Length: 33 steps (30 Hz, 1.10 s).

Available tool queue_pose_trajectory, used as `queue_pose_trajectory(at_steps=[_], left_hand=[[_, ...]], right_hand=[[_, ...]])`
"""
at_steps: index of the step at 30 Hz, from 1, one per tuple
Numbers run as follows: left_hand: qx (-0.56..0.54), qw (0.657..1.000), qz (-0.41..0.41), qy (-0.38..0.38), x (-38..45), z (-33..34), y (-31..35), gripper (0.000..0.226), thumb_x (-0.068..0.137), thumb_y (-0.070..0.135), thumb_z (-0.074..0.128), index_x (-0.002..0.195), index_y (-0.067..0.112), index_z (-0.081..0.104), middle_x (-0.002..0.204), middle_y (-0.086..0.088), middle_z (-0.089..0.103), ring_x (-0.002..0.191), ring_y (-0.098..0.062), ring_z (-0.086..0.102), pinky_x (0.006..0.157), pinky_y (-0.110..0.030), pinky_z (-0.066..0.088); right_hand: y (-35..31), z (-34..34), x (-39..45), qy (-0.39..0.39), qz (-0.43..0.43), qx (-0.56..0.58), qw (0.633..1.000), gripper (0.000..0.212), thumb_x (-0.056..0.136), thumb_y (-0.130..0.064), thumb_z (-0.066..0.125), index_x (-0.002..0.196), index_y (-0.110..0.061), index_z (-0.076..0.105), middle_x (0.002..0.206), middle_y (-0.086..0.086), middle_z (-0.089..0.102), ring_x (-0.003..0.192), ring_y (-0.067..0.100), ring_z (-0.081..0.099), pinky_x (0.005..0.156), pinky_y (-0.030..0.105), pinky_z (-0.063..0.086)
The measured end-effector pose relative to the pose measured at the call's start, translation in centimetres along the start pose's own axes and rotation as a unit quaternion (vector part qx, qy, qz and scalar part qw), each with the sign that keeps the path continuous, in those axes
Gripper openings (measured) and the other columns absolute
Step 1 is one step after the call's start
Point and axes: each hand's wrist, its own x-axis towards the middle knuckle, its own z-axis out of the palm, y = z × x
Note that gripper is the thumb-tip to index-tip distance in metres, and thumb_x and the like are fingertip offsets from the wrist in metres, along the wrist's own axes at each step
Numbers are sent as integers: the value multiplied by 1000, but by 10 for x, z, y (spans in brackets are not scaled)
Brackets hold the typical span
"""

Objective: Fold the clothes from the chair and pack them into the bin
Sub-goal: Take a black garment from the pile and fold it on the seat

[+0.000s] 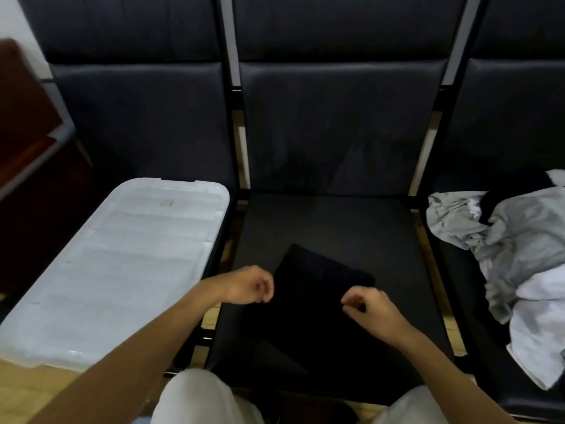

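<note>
A black garment [321, 280] lies partly folded on the middle chair seat [330, 215], its near part running toward my knees. My left hand [249, 286] is at the garment's left edge with its fingers curled in, pinching the cloth. Over the right side, my right hand [371, 310] pinches the cloth between thumb and fingertips. Black cloth on the black seat makes both grips hard to make out. A clear plastic bin [116, 270] sits on the left chair with its lid on. A pile of grey and white clothes [519, 258] lies on the right chair.
Three black padded chairs stand side by side with tall backrests [336, 123] behind. A dark wooden piece of furniture [27, 123] is at far left. Light wooden floor [27, 390] shows below the bin. My light trouser knees [195, 399] are at the bottom edge.
</note>
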Motion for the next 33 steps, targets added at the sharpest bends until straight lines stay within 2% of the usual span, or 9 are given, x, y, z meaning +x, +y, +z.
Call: queue_pose_trajectory(at_steps=[3, 6, 8, 11, 14, 21, 25, 29, 33], left_hand=[[141, 984, 45, 100, 32, 6, 11, 33, 91, 19, 65, 123, 24, 56, 123, 4, 53, 116, -19, 54, 96, -32, 46], [290, 951, 56, 95, 66, 8, 27, 77, 87, 27, 71, 151, 26, 29, 160, 2, 21, 147, -20, 19, 118, -45, 24], [338, 939, 35, 58, 85, 9, 32, 96, 83, 29, 75, 157, 23, 14, 164, -1, 13, 152, -20, 5, 123, -48, 7], [370, 929, 11, 20, 100, 11, 38, 98, 76, 32, 80, 154, 20, 22, 155, -6, 29, 147, -25, 19, 122, -52, 3], [406, 913, 32, 25, 102, 8, 46, 71, 71, 41, 81, 133, 22, 51, 130, -3, 44, 127, -23, 38, 114, -49, 18], [150, 986, 68, 23, 44, -2, 53, 20, 83, 33, 73, 82, 35, 53, 94, 9, 53, 94, -12, 53, 78, -35, 48], [162, 974, 89, 132, -29, -10, 53, 26, 87, 30, 72, 80, 39, 49, 86, 14, 56, 84, -7, 57, 71, -29, 48], [103, 949, 34, 295, -132, -17, 34, 38, 84, 25, 76, 70, 37, 43, 70, 15, 53, 67, -4, 54, 60, -26, 43], [93, 921, -66, 373, -246, 8, -13, 20, 84, 29, 71, 91, 28, 53, 77, 9, 61, 72, -15, 61, 63, -36, 50]], right_hand=[[-9, 5, 19, 112, 37, -86, 989, 41, 86, -34, 73, 121, -33, 54, 128, -7, 46, 126, 17, 42, 103, 38, 44], [-19, 3, 37, 51, 129, -131, 982, 86, 80, -56, 72, 150, -31, 28, 156, -4, 23, 147, 24, 18, 113, 53, 29], [-20, -2, 46, 19, 167, -112, 979, 95, 77, -65, 69, 153, -29, 25, 159, -1, 25, 147, 25, 22, 115, 54, 28], [-18, -11, 53, -27, 182, -87, 979, 88, 75, -64, 72, 146, -25, 39, 143, 2, 49, 132, 25, 46, 110, 49, 37], [-17, -15, 54, -90, 165, -136, 973, 70, 75, -57, 76, 133, -26, 53, 129, -2, 57, 125, 21, 52, 109, 47, 38], [-68, -40, 33, -188, 54, -155, 968, 30, 73, -51, 78, 93, -40, 59, 97, -11, 64, 90, 8, 63, 73, 31, 52], [-135, -47, 19, -165, -39, -298, 939, 20, 82, -51, 67, 94, -37, 61, 91, -11, 61, 87, 11, 61, 66, 30, 47], [-214, -20, 1, -119, -194, -295, 928, 11, 86, -31, 65, 82, -34, 56, 75, -10, 59, 68, 6, 57, 53, 25, 38], [-284, 52, -11, -129, -322, -289, 892, 19, 90, -25, 62, 95, -30, 44, 77, -8, 50, 67, 13, 52, 50, 28, 31]])
